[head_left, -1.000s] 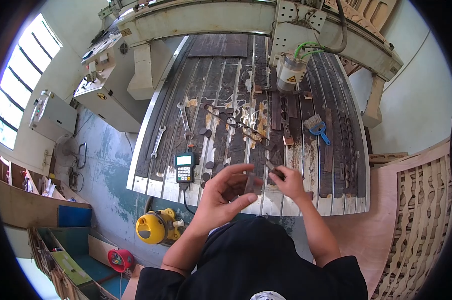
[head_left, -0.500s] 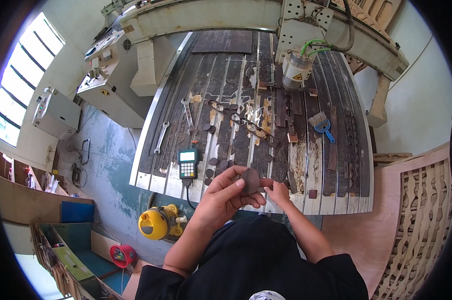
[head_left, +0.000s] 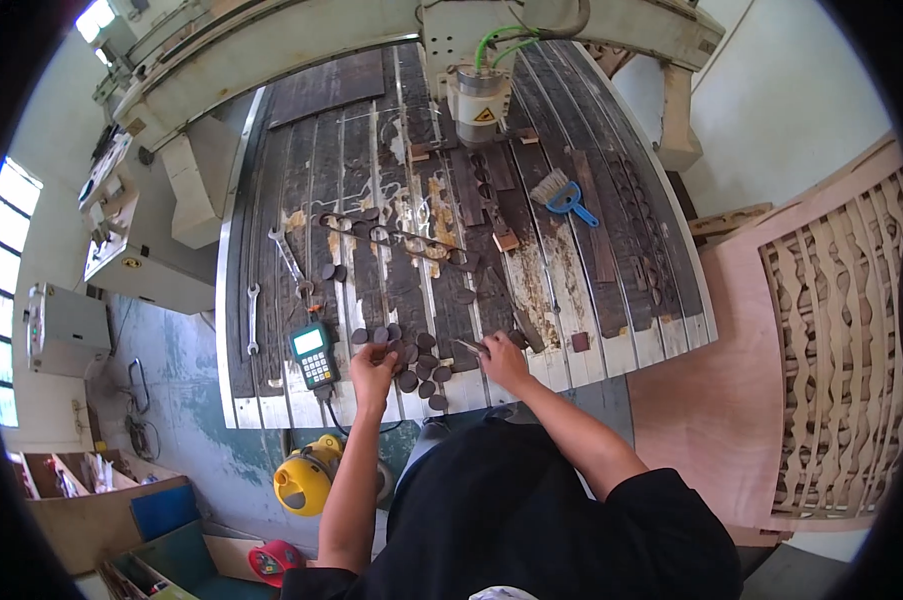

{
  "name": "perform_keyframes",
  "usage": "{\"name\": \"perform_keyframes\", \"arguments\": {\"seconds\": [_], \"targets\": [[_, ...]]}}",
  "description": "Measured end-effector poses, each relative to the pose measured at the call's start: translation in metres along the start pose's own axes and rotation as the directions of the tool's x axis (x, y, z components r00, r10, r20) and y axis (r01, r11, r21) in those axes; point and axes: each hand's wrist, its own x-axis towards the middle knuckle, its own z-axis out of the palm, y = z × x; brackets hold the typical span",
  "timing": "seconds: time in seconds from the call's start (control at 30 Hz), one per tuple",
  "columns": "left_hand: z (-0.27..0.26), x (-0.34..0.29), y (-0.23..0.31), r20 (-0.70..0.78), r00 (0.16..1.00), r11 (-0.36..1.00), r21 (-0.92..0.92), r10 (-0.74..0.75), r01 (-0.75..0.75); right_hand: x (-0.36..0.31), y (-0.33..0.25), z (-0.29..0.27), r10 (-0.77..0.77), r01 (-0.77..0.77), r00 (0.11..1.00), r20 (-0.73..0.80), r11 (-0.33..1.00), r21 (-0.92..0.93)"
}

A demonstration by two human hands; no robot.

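A cluster of dark round discs (head_left: 426,362), seemingly wood, lies near the front edge of the machine bed (head_left: 561,378). My left hand (head_left: 372,378) is down at the cluster's left side, its fingers closed round the edge of one dark disc (head_left: 390,358); the fingers partly hide it. To the right of the cluster, my right hand (head_left: 507,364) is closed on a thin, narrow tool (head_left: 468,347) whose tip points left toward the discs. The tool is too small to name its kind.
Left of the discs lies a handheld keypad controller (head_left: 313,355) with a cable. Two wrenches (head_left: 253,320) rest beyond it. A blue-handled brush (head_left: 569,200) lies at the right. The machine's spindle (head_left: 479,105) hangs over the far side. A yellow vacuum-like machine (head_left: 306,480) stands on the floor.
My left hand has moved from in front of my chest, holding up a disc, down to the cluster. My right hand has moved apart from it, over the bed. The view has shifted.
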Motion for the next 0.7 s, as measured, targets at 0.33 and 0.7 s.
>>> {"name": "perform_keyframes", "arguments": {"seconds": [0.33,0.7], "targets": [[0.036,0.03,-0.037,-0.062,0.995,0.881,0.471,0.081,-0.042,-0.016,0.021,-0.036,0.065,-0.041,0.952,-0.298,0.995,0.087],[0.046,0.007,-0.031,-0.012,0.929,0.749,0.596,0.369,-0.289,-0.001,0.041,-0.044,0.247,-0.24,0.968,0.033,0.961,-0.14]]}}
